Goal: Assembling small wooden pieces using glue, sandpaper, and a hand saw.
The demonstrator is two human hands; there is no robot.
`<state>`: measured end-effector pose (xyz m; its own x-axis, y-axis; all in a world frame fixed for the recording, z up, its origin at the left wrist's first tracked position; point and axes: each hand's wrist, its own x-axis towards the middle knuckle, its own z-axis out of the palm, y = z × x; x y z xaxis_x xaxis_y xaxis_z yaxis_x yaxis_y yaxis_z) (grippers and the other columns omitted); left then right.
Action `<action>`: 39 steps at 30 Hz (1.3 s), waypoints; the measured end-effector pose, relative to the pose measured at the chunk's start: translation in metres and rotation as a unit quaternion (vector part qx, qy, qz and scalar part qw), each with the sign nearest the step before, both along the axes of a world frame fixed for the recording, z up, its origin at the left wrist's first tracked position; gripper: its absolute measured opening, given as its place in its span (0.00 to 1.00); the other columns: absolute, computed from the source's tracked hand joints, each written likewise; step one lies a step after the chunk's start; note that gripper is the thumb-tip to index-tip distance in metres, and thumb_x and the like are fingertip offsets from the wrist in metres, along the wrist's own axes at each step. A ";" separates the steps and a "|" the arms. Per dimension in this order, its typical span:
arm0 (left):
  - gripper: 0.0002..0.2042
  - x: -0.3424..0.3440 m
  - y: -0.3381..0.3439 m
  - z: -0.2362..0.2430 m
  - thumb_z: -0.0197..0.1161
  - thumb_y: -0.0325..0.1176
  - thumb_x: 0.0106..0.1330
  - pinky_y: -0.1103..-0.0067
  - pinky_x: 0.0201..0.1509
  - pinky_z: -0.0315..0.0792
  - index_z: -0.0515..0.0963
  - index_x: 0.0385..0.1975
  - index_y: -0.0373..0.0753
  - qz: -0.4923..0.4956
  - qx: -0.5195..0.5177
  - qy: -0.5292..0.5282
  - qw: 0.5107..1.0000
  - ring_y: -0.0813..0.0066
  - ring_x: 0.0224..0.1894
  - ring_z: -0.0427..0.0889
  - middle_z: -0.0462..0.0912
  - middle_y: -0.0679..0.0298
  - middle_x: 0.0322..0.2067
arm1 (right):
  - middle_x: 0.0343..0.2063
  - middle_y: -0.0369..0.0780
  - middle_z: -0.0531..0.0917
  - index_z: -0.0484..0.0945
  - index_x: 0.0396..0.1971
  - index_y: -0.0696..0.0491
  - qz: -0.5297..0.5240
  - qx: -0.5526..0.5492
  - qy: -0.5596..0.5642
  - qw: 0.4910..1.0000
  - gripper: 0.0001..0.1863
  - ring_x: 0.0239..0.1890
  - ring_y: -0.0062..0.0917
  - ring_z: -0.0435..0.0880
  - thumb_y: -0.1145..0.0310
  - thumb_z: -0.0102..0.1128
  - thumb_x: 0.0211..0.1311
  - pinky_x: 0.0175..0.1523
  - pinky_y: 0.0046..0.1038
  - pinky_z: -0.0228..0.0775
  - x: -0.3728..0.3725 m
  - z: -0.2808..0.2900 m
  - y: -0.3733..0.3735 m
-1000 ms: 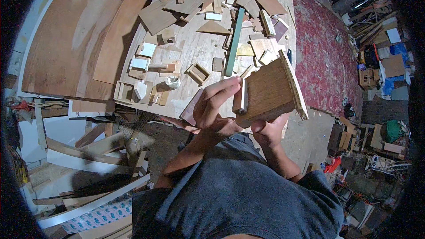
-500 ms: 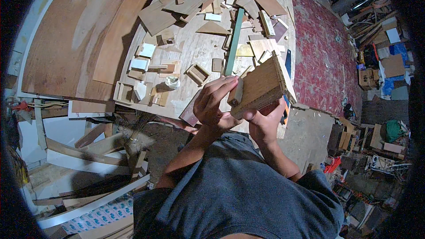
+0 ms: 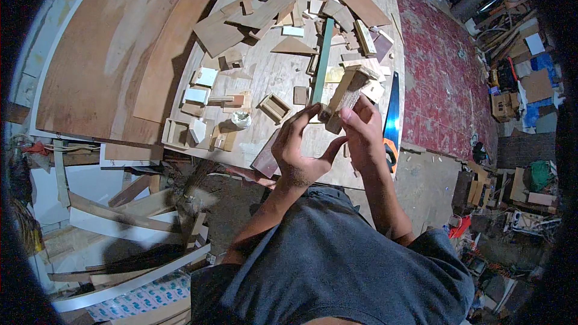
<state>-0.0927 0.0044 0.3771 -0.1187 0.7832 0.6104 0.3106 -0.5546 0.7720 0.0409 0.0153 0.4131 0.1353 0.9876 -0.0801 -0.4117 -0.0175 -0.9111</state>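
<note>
Both my hands hold a small wooden box (image 3: 346,93) made of thin plywood, raised above the plywood work board (image 3: 271,72). My left hand (image 3: 299,147) grips its lower left end with the fingers curled around it. My right hand (image 3: 361,129) clasps it from the right and underneath. The piece is turned so that I see its narrow edge, tilted up to the right. A handsaw with a blue blade and an orange handle (image 3: 391,114) lies on the board just right of my right hand.
Many wood offcuts, small open boxes (image 3: 275,107) and a long green strip (image 3: 322,63) lie scattered on the board. Large plywood sheets (image 3: 114,54) lie to the left. A red patterned floor (image 3: 439,84) and clutter are on the right, with planks (image 3: 120,216) at lower left.
The wooden piece has turned from showing its broad face to showing its narrow edge, and it sits lower and closer between my hands. The saw is now uncovered.
</note>
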 end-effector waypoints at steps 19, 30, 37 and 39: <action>0.21 0.028 0.015 -0.033 0.76 0.30 0.44 0.69 0.38 0.77 0.78 0.39 0.35 0.162 0.008 0.002 0.987 0.57 0.34 0.84 0.84 0.56 0.33 | 0.42 0.37 0.80 0.79 0.46 0.56 0.129 -0.158 0.043 0.978 0.28 0.44 0.22 0.76 0.45 0.64 0.61 0.49 0.29 0.65 0.009 -0.028 0.026; 0.20 0.045 0.030 -0.003 0.74 0.28 0.40 0.70 0.34 0.75 0.80 0.38 0.36 0.164 0.061 0.026 0.984 0.60 0.31 0.80 0.79 0.60 0.29 | 0.40 0.39 0.80 0.77 0.45 0.55 0.124 -0.130 0.163 0.970 0.29 0.42 0.26 0.77 0.41 0.57 0.65 0.50 0.29 0.67 0.028 -0.009 0.019; 0.20 0.054 0.040 0.018 0.73 0.28 0.36 0.71 0.36 0.75 0.83 0.36 0.39 0.160 0.096 0.041 0.982 0.62 0.30 0.80 0.80 0.62 0.28 | 0.41 0.44 0.83 0.78 0.48 0.59 0.156 -0.164 0.223 0.948 0.37 0.44 0.32 0.79 0.36 0.53 0.63 0.57 0.33 0.65 0.040 0.015 0.022; 0.20 0.056 0.041 0.023 0.73 0.28 0.36 0.70 0.37 0.75 0.83 0.36 0.39 0.147 0.101 0.048 0.983 0.61 0.31 0.80 0.79 0.62 0.28 | 0.45 0.45 0.82 0.76 0.51 0.60 0.182 -0.152 0.235 0.943 0.38 0.48 0.33 0.78 0.36 0.51 0.64 0.61 0.37 0.63 0.050 0.011 0.023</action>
